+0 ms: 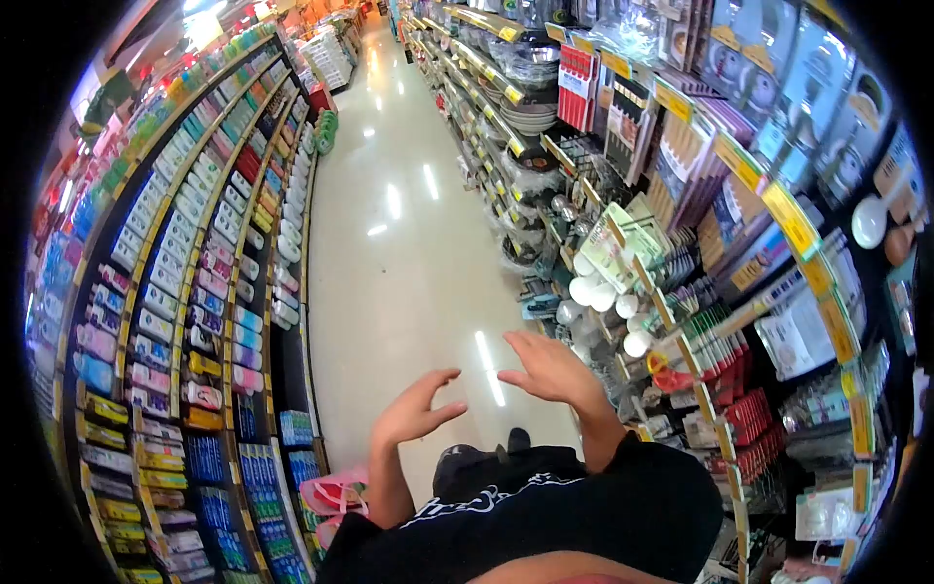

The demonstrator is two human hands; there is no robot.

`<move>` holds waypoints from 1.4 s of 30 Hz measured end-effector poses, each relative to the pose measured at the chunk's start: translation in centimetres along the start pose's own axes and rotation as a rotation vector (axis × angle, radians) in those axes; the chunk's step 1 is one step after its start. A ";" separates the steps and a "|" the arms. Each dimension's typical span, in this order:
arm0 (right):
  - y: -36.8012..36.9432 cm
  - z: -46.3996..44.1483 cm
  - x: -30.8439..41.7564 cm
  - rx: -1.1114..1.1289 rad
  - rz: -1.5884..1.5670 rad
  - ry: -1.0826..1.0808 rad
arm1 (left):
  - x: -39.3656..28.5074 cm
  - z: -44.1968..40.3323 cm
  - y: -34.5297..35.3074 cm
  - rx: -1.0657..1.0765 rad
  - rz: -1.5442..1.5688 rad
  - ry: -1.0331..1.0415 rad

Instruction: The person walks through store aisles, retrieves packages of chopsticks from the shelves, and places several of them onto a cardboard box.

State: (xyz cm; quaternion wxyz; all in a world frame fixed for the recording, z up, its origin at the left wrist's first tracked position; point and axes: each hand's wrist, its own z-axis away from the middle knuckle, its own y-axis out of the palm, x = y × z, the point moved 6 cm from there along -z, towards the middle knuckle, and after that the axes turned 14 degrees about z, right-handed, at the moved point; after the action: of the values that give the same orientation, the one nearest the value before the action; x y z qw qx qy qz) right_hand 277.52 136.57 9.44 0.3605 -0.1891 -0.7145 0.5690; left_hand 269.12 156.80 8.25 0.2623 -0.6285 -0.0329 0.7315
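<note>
My left hand (418, 409) is raised over the aisle floor, its thumb and fingers apart and nothing between them. To its right, my right hand (547, 367) is held up too, thumb and fingers spread, holding nothing. The two hands face each other with a gap between them and touch no goods. Near my left forearm is a pink bag-like item (333, 494), partly hidden by the arm. The black shirt (545, 516) with white lettering fills the bottom of the view.
Shelves of bottles and packets (165, 282) line the left side. On the right, racks hold hanging utensils (681, 175), stacked plates (528, 117) and white ladles (592, 290). The shiny floor (389, 263) runs between them. Green round items (326, 129) stand by the left shelf end.
</note>
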 end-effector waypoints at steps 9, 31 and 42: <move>-0.5 -12.1 -10.5 -0.276 -0.003 0.281 | 19.4 -4.6 -12.1 0.098 -0.552 -1.027; -10.3 -29.6 -30.2 -0.651 0.138 1.089 | -8.8 -55.9 -16.7 0.610 -0.295 0.763; -10.3 -28.8 -39.5 -0.988 -0.242 1.209 | -18.3 -66.5 -11.3 0.302 0.036 1.057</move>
State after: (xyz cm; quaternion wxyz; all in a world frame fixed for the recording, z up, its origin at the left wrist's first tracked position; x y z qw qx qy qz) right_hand 326.38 126.31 10.08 0.6199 -0.5248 -0.5803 -0.0589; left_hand 336.63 139.97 15.17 0.3181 -0.8661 0.2194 0.3172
